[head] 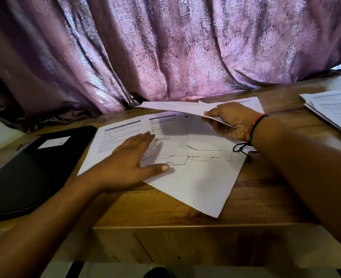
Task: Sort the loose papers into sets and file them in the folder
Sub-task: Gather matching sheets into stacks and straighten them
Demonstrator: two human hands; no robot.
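Several loose printed papers (195,177) lie overlapped on the wooden table (266,197), some with handwritten page numbers at their lower edges. My left hand (131,163) rests flat on the left sheets with fingers spread. My right hand (229,121) pinches a thin set of sheets (175,107) lifted above the pile, thumb on top. A black closed folder (29,171) with a white label lies at the left of the table.
A second stack of printed papers (334,111) sits at the right edge of the table. A purple patterned curtain (165,47) hangs close behind the table. The table's front edge runs just below the loose sheets.
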